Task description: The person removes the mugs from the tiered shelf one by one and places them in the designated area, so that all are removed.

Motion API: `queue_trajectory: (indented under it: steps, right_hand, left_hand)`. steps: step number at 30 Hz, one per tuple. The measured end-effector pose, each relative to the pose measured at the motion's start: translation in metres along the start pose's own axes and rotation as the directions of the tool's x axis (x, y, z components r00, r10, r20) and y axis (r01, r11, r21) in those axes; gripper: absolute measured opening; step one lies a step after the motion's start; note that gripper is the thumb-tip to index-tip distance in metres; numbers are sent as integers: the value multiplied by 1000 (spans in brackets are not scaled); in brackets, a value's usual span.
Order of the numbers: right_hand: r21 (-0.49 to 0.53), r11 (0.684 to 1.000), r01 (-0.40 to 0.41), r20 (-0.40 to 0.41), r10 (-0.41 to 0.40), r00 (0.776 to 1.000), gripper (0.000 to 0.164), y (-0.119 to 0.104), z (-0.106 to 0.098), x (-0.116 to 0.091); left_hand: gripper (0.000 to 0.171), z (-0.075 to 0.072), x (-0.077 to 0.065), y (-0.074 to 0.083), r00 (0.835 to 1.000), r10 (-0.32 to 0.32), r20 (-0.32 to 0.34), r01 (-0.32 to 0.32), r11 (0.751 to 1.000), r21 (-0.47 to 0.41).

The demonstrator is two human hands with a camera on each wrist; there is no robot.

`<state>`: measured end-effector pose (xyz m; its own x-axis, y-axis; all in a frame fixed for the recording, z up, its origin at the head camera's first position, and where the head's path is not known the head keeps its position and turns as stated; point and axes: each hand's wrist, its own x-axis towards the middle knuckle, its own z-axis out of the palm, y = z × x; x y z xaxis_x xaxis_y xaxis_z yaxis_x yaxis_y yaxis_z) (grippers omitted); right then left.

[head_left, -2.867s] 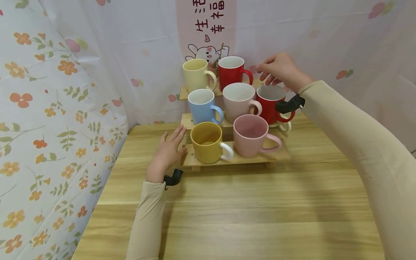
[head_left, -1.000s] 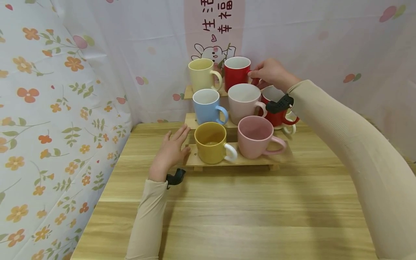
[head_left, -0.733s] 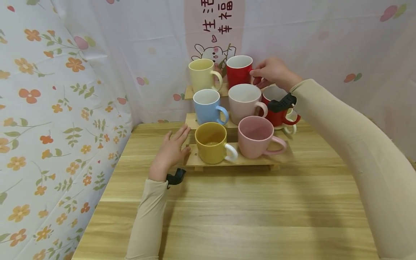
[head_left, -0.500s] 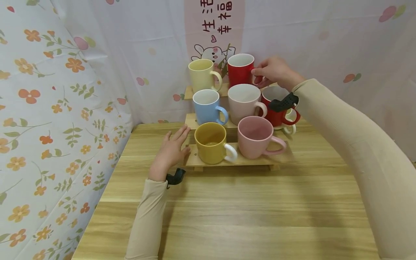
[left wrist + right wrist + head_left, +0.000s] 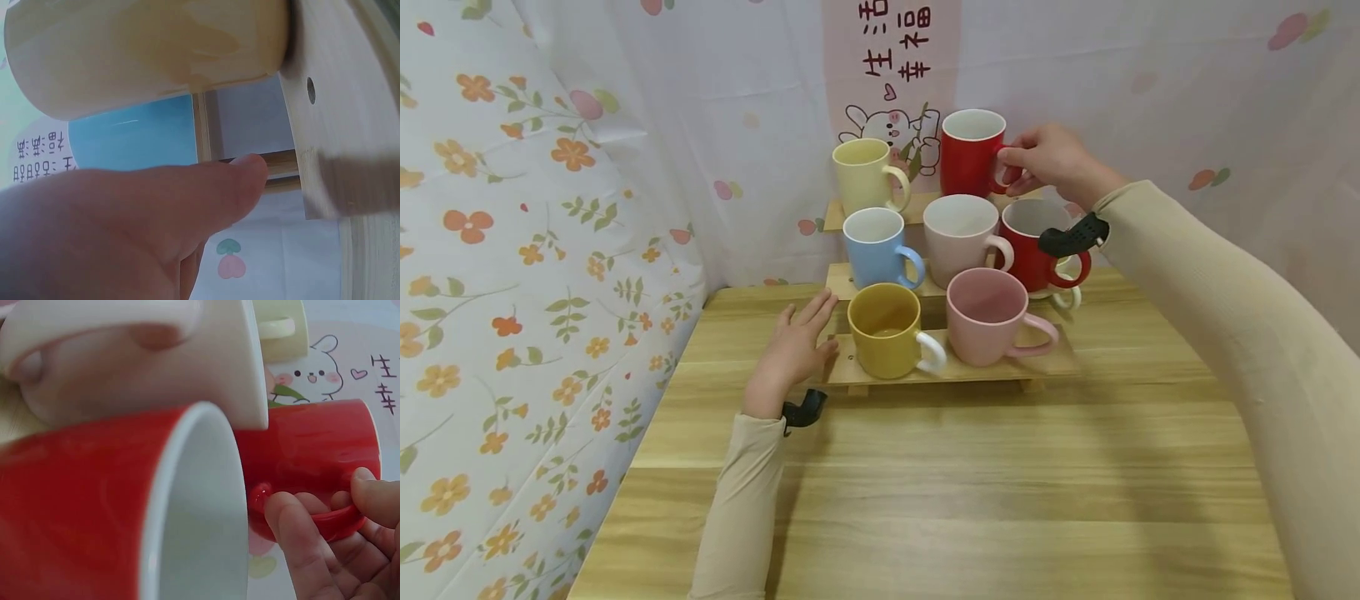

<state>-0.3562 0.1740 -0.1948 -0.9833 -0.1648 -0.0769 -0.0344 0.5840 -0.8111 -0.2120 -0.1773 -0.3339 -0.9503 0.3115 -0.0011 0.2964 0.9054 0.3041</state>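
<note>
My right hand (image 5: 1051,162) holds the handle of a red mug (image 5: 968,162) at the top tier of a stepped wooden rack (image 5: 1056,361). In the right wrist view, thumb and fingers close around that handle, and the mug stands upright in the head view. A second red mug (image 5: 1026,260) sits lower, just below this hand. My left hand (image 5: 790,354) lies at the rack's left end, fingers spread, its fingertips right at the boards. Beside it is a mustard mug (image 5: 883,350) with a white handle.
A pale yellow mug (image 5: 859,179) stands on the top tier. Light blue (image 5: 872,254) and pale pink mugs (image 5: 957,242) are on the middle tier, a pink mug (image 5: 985,333) on the lowest. A cream handle (image 5: 1067,300) shows behind the second red mug. Patterned cloth (image 5: 737,125) hangs behind.
My right hand reached the upper red mug, took its handle, and has shifted it right and upward, away from the pale yellow mug. The left hand stays at the rack's left end.
</note>
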Motion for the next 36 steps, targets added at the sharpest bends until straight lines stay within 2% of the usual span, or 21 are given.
queue_trajectory:
  steps: [6, 16, 24, 36]
  right_hand:
    - [-16, 1000, -8, -40, 8, 999, 43, 4, -6, -3]
    - [48, 998, -34, -60, 37, 998, 37, 9, -14, -8]
    - [95, 995, -34, -93, 43, 995, 34, 16, -20, -14]
    - [152, 987, -43, -130, 63, 989, 31, 34, -42, -25]
  left_hand:
    - [70, 0, -2, -1, 1000, -1, -3, 1, 1000, -2]
    - [69, -1, -3, -2, 1000, 5, -19, -5, 1000, -1]
    - [70, 0, -4, -3, 1000, -1, -4, 1, 1000, -2]
    - [70, -1, 0, 1, 1000, -7, 12, 7, 1000, -22]
